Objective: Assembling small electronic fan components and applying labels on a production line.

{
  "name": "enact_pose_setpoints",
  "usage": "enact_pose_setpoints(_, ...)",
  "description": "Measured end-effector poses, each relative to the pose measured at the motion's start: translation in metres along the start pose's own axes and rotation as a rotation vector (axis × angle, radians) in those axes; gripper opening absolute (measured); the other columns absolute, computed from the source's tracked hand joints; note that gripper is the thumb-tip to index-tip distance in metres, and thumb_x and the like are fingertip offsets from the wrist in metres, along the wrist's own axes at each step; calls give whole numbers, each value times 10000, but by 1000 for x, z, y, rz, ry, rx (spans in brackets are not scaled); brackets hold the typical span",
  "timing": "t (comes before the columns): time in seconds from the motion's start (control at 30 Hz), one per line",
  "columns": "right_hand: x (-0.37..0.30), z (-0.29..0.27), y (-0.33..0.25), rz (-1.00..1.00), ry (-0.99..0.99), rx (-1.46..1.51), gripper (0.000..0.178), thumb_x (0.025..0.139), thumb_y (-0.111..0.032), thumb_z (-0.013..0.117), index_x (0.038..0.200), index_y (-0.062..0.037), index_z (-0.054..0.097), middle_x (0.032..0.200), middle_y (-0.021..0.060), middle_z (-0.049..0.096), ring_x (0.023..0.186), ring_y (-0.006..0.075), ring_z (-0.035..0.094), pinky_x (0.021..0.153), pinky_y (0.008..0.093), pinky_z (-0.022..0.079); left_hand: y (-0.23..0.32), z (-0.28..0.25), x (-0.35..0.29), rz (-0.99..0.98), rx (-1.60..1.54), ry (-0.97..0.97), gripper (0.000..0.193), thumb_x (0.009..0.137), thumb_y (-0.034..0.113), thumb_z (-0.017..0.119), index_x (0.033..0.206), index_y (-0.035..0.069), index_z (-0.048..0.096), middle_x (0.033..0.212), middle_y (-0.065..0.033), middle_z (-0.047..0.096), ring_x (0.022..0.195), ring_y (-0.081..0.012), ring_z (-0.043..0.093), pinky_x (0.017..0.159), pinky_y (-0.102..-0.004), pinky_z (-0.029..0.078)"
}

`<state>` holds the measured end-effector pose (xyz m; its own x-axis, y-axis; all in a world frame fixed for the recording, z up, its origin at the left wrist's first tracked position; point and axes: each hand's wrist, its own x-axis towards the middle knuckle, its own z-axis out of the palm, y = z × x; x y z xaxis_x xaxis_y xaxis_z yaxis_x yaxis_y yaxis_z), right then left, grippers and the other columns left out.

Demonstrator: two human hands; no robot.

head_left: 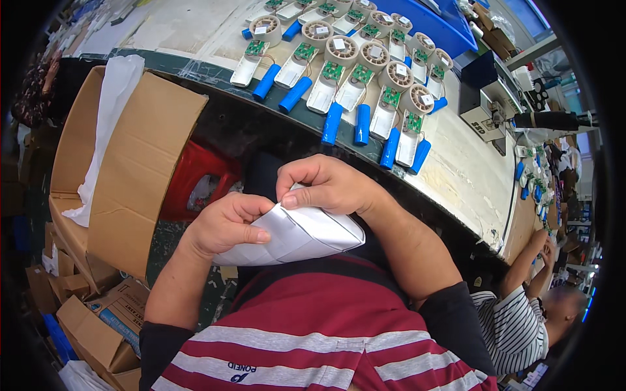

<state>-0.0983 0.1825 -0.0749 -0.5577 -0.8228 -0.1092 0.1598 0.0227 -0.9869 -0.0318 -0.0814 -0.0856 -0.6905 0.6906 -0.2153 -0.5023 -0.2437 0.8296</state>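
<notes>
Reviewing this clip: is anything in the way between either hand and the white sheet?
Nothing visible is: the left hand and right hand both hold the sheet directly. The blue cylinders lie beyond, on the bench.

Part of the white sheet (293, 236) is covered by the left hand (225, 223). Below the counter (471, 186)'s near edge, a red plastic thing (184, 171) is partly hidden by a cardboard box (140, 163). At the far edge, a blue bin (427, 21) is cut off by the picture's top.
</notes>
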Motion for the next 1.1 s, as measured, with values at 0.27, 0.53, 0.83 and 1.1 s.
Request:
enact_pose_setpoints(0.27,10,0,26,-243,160,-93,56,947,-80,767,986,-46,746,914,22,649,789,125,556,782,251,448,-1,-13,14,46,154,20,419,841,-110,724,1258,-66,723,1046,-123,795,810,-149,712,814,-225,552)
enact_pose_setpoints(0.53,-14,-8,-55,-325,481,-695,156,862,-55,803,1002,-55,736,992,68,661,834,192,593,770,304,494,42,26,31,84,97,308,350,854,-133,696,1193,-47,704,1056,-113,776,812,-130,699,805,-216,555)
enact_pose_setpoints(0.83,-26,28,-46,-149,716,-677,208,803,-49,822,954,-56,680,995,76,628,861,238,596,744,340,512,36,57,46,258,173,405,189,914,-101,654,1078,-8,673,1047,-110,726,936,-126,673,850,-221,538)
enact_pose_setpoints(1.1,-37,36,-34,-348,794,-768,250,781,-28,826,962,-67,659,1046,73,597,856,250,594,757,349,517,39,73,58,255,-79,539,126,967,1,623,1076,-16,684,1008,-107,711,897,-131,634,801,-246,507)
